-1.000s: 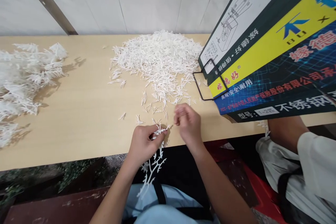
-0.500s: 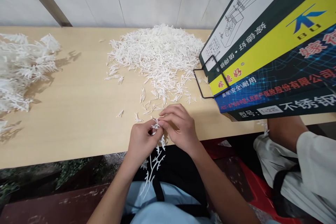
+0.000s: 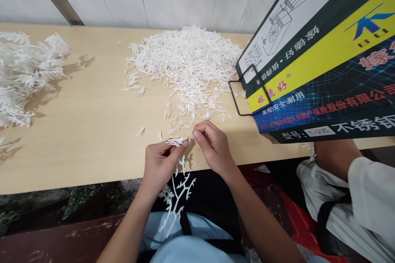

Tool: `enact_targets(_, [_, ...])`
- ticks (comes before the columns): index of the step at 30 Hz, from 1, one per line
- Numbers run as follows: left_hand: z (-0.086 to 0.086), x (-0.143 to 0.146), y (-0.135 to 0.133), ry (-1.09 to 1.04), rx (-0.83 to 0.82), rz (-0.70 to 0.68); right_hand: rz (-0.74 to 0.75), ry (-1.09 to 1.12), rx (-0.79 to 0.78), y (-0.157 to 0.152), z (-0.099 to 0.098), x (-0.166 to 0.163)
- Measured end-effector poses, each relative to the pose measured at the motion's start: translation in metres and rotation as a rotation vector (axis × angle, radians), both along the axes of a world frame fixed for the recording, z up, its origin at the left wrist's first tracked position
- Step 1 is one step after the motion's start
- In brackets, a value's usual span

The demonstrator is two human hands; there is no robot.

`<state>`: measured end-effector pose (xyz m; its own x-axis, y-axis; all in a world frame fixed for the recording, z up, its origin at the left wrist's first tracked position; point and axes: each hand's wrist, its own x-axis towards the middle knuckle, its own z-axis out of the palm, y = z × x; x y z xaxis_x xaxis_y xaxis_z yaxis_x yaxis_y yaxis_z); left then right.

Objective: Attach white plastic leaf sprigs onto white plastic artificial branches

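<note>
My left hand (image 3: pixel 160 165) pinches a small bunch of white plastic sprigs (image 3: pixel 175 141) between thumb and fingers above the table's front edge. Below it hangs a white branched plastic stem (image 3: pixel 180 197) with short side twigs, over my lap; where its upper end is held is hidden. Close by on the right, my right hand (image 3: pixel 214 146) has thumb and forefinger pressed together at the bunch's tip. Whatever lies in that pinch is too small to make out. Beyond both hands spreads a heap of loose white sprigs (image 3: pixel 188 57), a few strays lying nearest my fingers.
Another heap of white plastic branches (image 3: pixel 27 74) is on the left of the wooden table (image 3: pixel 101 131). At right stands a large printed cardboard box (image 3: pixel 296 78) with a black wire frame (image 3: pixel 237 102) at its corner. Another person's arm (image 3: pixel 333 158) shows beneath the box. Tiled wall behind.
My hands have drawn slightly apart, the left shifting left. The sprig bunch now lies more sideways and shows more clearly, and the hanging stem is more spread out to view.
</note>
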<state>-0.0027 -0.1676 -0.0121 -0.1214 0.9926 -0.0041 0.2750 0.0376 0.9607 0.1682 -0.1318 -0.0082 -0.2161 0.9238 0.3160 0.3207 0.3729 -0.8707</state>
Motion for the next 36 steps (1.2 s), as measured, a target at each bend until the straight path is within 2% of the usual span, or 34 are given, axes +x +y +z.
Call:
enact_targets(3, [-0.001,-0.001,0.000,0.048,0.034,-0.035,0.129,0.012,0.007,0.001,0.004,0.003])
enact_targets(8, [0.000,-0.002,0.000,0.148,0.090,-0.133,0.108,-0.050,0.060,0.001,0.004,0.002])
enact_targets(12, [0.004,-0.004,0.001,0.173,0.073,-0.240,0.144,-0.014,0.061,-0.001,0.002,0.001])
enact_targets(15, [0.009,-0.005,0.004,0.126,0.029,-0.354,0.090,0.080,-0.024,-0.001,-0.002,0.003])
enact_targets(18, [0.011,-0.008,0.006,0.106,0.041,-0.421,0.023,0.300,-0.213,0.006,-0.009,0.010])
enact_targets(21, [0.010,-0.010,0.004,0.122,0.074,-0.415,-0.122,0.534,-0.344,0.014,-0.013,0.014])
enact_targets(22, [0.009,-0.009,0.003,0.118,0.070,-0.386,-0.146,0.525,-0.339,0.014,-0.012,0.014])
enact_targets(24, [0.008,-0.008,0.002,0.106,0.048,-0.321,-0.107,0.359,-0.267,0.012,-0.008,0.012])
enact_targets(27, [0.008,-0.005,0.003,0.114,0.021,-0.277,0.096,0.093,-0.115,0.005,0.001,0.008])
enact_targets(30, [0.008,-0.002,0.003,0.158,0.041,-0.275,0.210,0.031,0.000,0.002,0.005,0.008])
enact_targets(36, [0.010,-0.002,0.004,0.220,0.061,-0.409,0.087,-0.037,-0.003,-0.002,0.003,0.007])
